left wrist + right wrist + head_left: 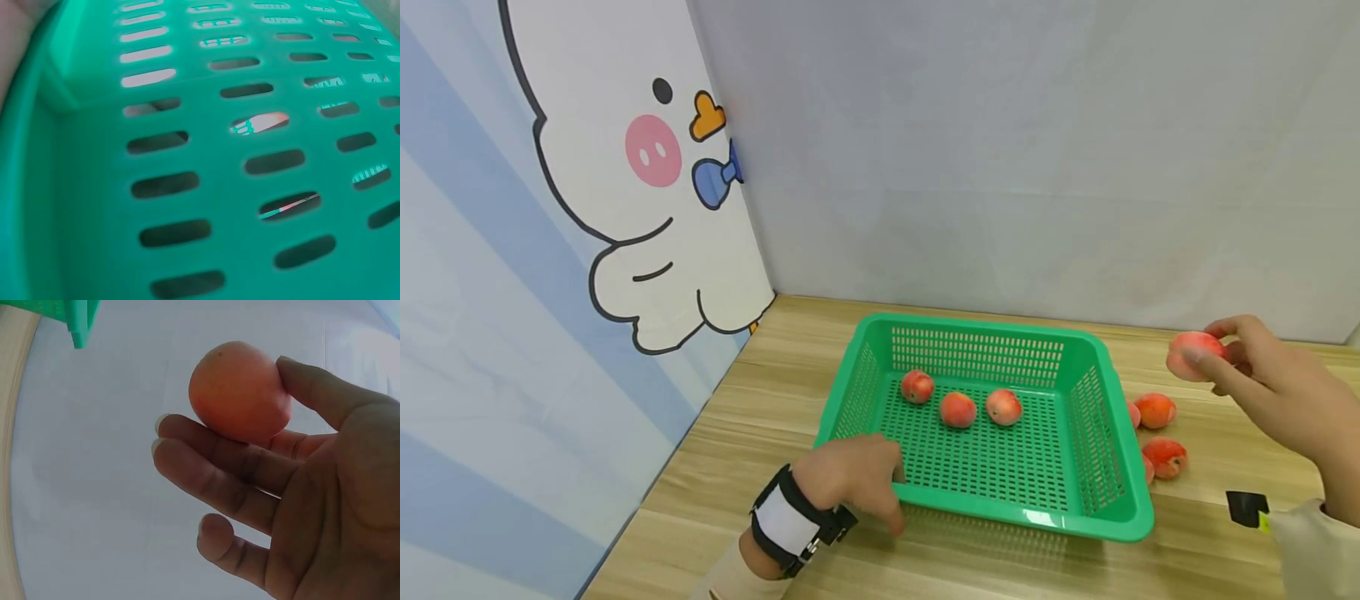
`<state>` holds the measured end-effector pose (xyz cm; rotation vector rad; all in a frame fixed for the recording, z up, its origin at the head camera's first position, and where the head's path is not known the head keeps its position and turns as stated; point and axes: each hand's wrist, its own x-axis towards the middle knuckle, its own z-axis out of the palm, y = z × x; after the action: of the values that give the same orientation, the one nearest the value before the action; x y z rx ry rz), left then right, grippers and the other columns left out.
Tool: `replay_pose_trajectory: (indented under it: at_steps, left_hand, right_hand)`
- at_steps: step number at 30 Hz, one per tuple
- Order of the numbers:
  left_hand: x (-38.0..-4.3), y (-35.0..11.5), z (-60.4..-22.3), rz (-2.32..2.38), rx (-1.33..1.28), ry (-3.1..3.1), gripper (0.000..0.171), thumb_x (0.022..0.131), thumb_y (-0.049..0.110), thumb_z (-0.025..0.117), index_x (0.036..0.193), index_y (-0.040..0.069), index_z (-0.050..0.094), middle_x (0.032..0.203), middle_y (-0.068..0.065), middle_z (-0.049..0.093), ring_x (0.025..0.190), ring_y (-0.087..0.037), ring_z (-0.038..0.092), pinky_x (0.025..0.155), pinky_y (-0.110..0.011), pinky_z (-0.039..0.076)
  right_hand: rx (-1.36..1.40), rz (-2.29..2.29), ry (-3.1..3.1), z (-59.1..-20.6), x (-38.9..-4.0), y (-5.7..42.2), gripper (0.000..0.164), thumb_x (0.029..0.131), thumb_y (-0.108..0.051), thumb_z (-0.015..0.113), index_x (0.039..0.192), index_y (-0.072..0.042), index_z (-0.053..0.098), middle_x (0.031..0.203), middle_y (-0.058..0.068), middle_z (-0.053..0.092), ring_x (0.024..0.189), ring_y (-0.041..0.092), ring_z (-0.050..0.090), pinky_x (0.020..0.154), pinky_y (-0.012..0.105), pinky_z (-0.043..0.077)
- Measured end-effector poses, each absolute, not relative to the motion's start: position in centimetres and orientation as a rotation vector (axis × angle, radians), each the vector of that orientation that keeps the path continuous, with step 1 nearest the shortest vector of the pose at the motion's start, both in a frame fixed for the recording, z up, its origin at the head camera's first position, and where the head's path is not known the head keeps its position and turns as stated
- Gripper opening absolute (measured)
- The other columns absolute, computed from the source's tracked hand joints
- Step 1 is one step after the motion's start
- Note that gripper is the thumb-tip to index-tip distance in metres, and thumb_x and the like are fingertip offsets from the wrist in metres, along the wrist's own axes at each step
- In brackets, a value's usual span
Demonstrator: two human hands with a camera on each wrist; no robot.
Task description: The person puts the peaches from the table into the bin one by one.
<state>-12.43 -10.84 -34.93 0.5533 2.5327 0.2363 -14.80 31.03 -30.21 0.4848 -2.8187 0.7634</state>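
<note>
- The held peach (1197,356) is up off the wood-grain table (730,433), to the right of the green plastic basket (1004,519) and on the far side of the loose peaches (1155,411).
- The right hand (1285,396) grasps it: the thumb presses one side and bent fingers support the other, with the little finger apart from it.
- The left hand (857,479) grips the basket's near rim by its left corner, fingers over the inside and thumb outside.
- Three peaches (958,410) lie apart on the basket floor, towards its left and middle.
- The held peach is probably light, firm under a thin skin and easily bruised; whether it is slippery cannot be told. Its widest part, taken across opposite sides with a mild pinch, seems the best hold.
- It is nearly round; in the head view it looks slightly longer from left to right, with its left end bare and its right end among the fingers. The stem end cannot be made out.
- The basket's long axis runs left to right; it looks light and a little flexible, with its rim the natural place to hold.
</note>
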Motion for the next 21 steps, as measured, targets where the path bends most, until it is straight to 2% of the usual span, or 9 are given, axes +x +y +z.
replay_pose_trajectory:
  at_steps: [3, 6, 10, 13, 17, 21]
  left_hand:
    - [-12.4, -10.9, -34.8, 0.239, 0.545, 2.529, 0.03, 0.056, 0.034, 0.086, 0.079, 0.021, 0.07, 0.067, 0.009, 0.05, 0.062, -0.01, 0.043, 0.049, -0.027, 0.038]
    - [-12.4, -10.8, -34.8, 0.237, 0.539, 2.531, 0.032, 0.056, 0.035, 0.086, 0.081, 0.021, 0.071, 0.069, 0.01, 0.053, 0.063, -0.01, 0.044, 0.05, -0.028, 0.04]
    - [-12.4, -10.8, -34.7, 0.236, 0.535, 2.526, 0.032, 0.057, 0.035, 0.086, 0.082, 0.02, 0.071, 0.07, 0.01, 0.053, 0.063, -0.01, 0.045, 0.051, -0.028, 0.041]
    - [-12.5, -10.9, -34.7, 0.238, 0.534, 2.516, 0.032, 0.058, 0.035, 0.086, 0.083, 0.02, 0.072, 0.07, 0.01, 0.054, 0.063, -0.01, 0.046, 0.051, -0.028, 0.042]
    - [-12.6, -10.9, -34.8, 0.242, 0.534, 2.512, 0.034, 0.059, 0.035, 0.086, 0.086, 0.02, 0.073, 0.072, 0.01, 0.056, 0.064, -0.01, 0.048, 0.053, -0.028, 0.044]
    - [-12.5, -10.9, -35.0, 0.254, 0.538, 2.508, 0.029, 0.059, 0.035, 0.086, 0.08, 0.02, 0.07, 0.068, 0.009, 0.052, 0.061, -0.01, 0.046, 0.05, -0.027, 0.041]
  right_hand:
    - [0.539, 0.759, -2.799, -29.6, -14.4, 29.7, 0.031, 0.102, -0.021, 0.05, 0.122, 0.001, 0.042, 0.087, 0.007, 0.065, 0.07, 0.01, 0.056, 0.06, 0.039, 0.042]
    - [0.552, 0.779, -2.783, -29.2, -14.2, 28.1, 0.025, 0.1, -0.025, 0.054, 0.119, -0.009, 0.048, 0.088, -0.001, 0.066, 0.075, 0.01, 0.056, 0.063, 0.038, 0.042]
    - [0.651, 0.777, -2.663, -29.1, -14.2, 26.0, 0.022, 0.095, -0.022, 0.062, 0.114, -0.017, 0.054, 0.089, -0.012, 0.063, 0.08, 0.007, 0.053, 0.064, 0.031, 0.041]
    - [0.876, 0.754, -2.502, -29.3, -14.6, 24.8, 0.036, 0.092, -0.007, 0.064, 0.125, -0.016, 0.055, 0.096, -0.012, 0.058, 0.083, 0.004, 0.049, 0.063, 0.023, 0.039]
    - [1.112, 0.742, -2.357, -29.5, -15.1, 23.4, 0.054, 0.086, 0.006, 0.064, 0.135, -0.014, 0.053, 0.107, -0.01, 0.054, 0.088, 0.003, 0.046, 0.067, 0.02, 0.039]
    - [1.186, 0.763, -2.336, -29.4, -15.3, 22.1, 0.055, 0.082, 0.006, 0.069, 0.13, -0.015, 0.056, 0.107, -0.012, 0.055, 0.088, 0.001, 0.046, 0.066, 0.02, 0.04]
